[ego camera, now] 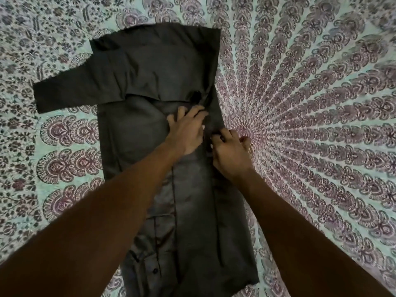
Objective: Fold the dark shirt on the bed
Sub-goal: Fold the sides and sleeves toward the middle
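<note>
The dark shirt (150, 78) lies flat on the bed, stretched lengthwise away from me. One sleeve sticks out to the left at the far end. The right side is folded inward over the body, with a long strip running down the middle. My left hand (186, 129) presses flat on the shirt's middle, fingers spread. Just to its right, my right hand (227, 148) is curled at the shirt's right edge, pinching the fabric there.
The bed is covered by a patterned sheet (310, 103) in pale green with purple mandala motifs, spreading on all sides of the shirt. A row of buttons shows on the shirt's near left part (155, 270).
</note>
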